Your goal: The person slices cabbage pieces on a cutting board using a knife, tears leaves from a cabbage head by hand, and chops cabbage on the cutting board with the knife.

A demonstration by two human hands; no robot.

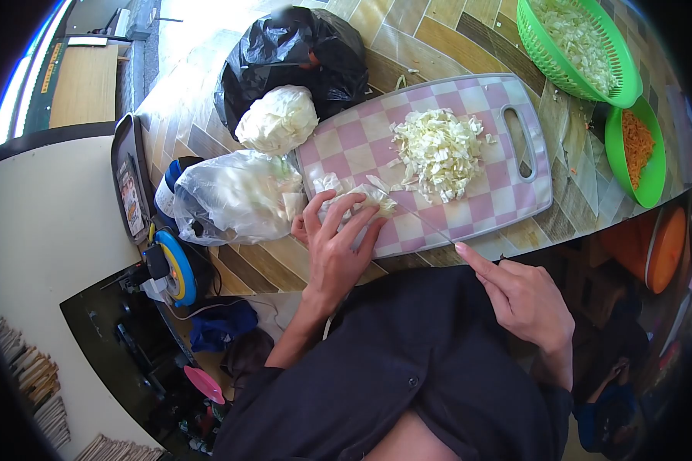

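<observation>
My left hand (338, 242) presses its curled fingers on a piece of cabbage (380, 201) at the near left of the checkered cutting board (507, 196). In my right hand (523, 300) is the handle of a knife (430, 224), its handle hidden by the fingers. The thin blade reaches left over the board, its tip end beside the cabbage under my left fingers. A heap of chopped cabbage (440, 154) lies in the middle of the board, apart from both hands.
Left of the board are a cabbage head (278, 121), a black plastic bag (284, 61) and a clear plastic bag (234, 196). At far right stand a green colander (550, 73) of chopped cabbage and a green bowl (653, 188) with shredded orange food. Another person's arm shows lower right.
</observation>
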